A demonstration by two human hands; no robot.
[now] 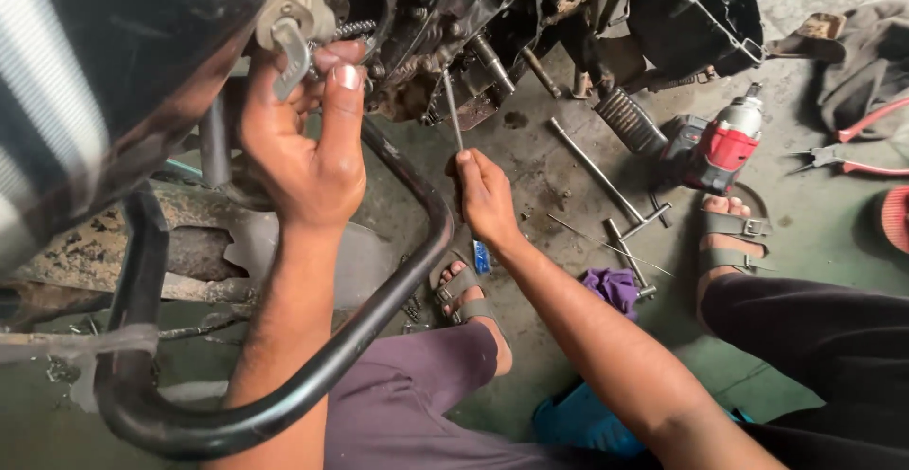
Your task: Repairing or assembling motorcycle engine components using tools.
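Grimy concrete floor (549, 162) lies under a greasy engine (492, 25) with a black crash bar (398, 290) curving past. On that floor rests a red impact driver (724, 143). Left hand (303, 148) pinches a small metal bracket (292, 53) against the engine; right hand (488, 200) grips a thin screwdriver (453, 110), tip at the engine.

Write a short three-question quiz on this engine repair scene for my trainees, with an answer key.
1. True or false: the right hand holds a thin metal rod pointed into the engine.
2. Which tool lies on the floor beside the sandalled foot? A) red power driver B) hammer C) saw
3. What does the left hand grip?

Key:
1. True.
2. A, the red power driver.
3. A grey metal part at the engine's side.
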